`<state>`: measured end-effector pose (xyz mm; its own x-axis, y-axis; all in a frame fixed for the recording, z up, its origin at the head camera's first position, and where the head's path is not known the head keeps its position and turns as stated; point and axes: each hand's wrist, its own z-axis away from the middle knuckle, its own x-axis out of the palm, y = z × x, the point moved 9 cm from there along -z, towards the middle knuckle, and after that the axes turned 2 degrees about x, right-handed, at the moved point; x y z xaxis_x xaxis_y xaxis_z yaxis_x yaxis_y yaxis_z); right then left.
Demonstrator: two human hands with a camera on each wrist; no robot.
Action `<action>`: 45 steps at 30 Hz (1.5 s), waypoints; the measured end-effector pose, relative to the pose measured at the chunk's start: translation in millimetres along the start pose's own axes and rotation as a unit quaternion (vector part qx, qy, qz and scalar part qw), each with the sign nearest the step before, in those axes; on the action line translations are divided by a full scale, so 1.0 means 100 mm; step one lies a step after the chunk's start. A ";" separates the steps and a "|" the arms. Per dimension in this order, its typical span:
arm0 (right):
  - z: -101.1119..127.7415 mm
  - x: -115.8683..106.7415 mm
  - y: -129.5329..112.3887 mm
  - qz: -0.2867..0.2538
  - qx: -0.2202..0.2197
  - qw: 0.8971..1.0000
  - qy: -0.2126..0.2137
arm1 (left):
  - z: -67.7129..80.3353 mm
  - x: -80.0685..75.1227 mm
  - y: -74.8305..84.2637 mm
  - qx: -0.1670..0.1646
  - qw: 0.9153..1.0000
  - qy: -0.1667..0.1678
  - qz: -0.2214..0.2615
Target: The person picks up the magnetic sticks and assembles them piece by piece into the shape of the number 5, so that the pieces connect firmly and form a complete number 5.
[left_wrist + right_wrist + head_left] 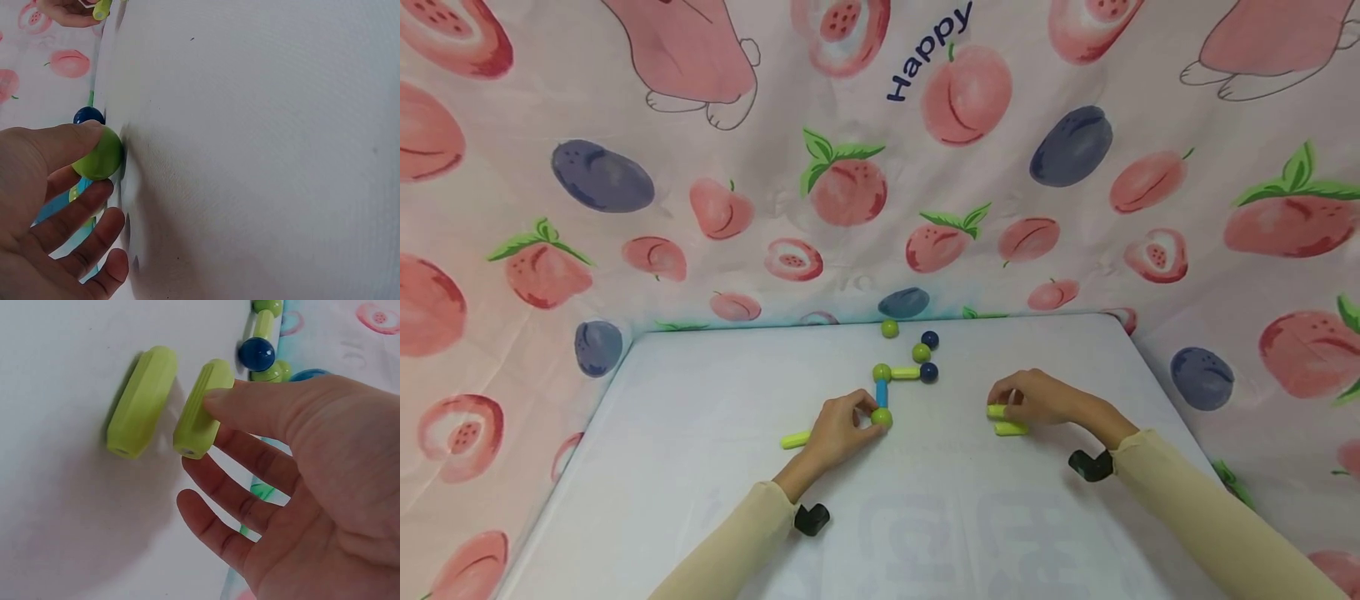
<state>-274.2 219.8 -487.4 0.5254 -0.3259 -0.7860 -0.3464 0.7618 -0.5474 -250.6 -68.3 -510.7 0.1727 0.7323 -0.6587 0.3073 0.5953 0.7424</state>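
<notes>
My left hand (837, 431) pinches a green ball (882, 417) between thumb and fingers, at the near end of a blue rod (882, 393). That rod runs up to another green ball, from which a yellow-green rod (906, 374) leads right to a dark blue ball (928, 372). On the right, my right hand (1037, 398) holds a yellow-green rod (203, 409) between thumb and fingers. A second yellow-green rod (142, 403) lies on the table beside it, nearer to me in the head view.
Behind the joined pieces are loose balls: a green ball (890, 328), another green one and a dark blue ball (930, 339). One more yellow-green rod (795, 440) lies partly behind my left hand. A fruit-print cloth (850, 275) hangs at the white table's (700, 392) back edge.
</notes>
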 end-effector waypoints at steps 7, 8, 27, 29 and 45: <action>0.00 -0.08 -0.13 0.008 -0.042 0.999 0.013 | 0.00 0.00 0.01 0.008 1.000 -0.002 -0.001; 0.00 -0.08 -0.15 0.007 -0.044 0.999 0.014 | 0.00 0.00 0.01 0.010 1.000 -0.002 -0.001; -0.27 -0.01 -0.50 -0.021 -0.091 0.995 0.030 | 0.00 0.03 -0.03 0.000 1.000 -0.010 -0.001; -0.31 0.01 -0.54 -0.024 -0.094 0.995 0.031 | 0.00 0.03 -0.03 0.001 1.000 -0.009 -0.001; -0.66 0.31 -0.86 -0.027 -0.115 0.993 0.032 | -0.01 0.03 0.00 0.003 1.000 -0.009 -0.004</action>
<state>-279.1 107.6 -483.3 0.5005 -0.4022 -0.7666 -0.4909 0.5976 -0.6340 -250.9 -66.3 -512.8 0.1866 0.7217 -0.6666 0.3145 0.5989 0.7365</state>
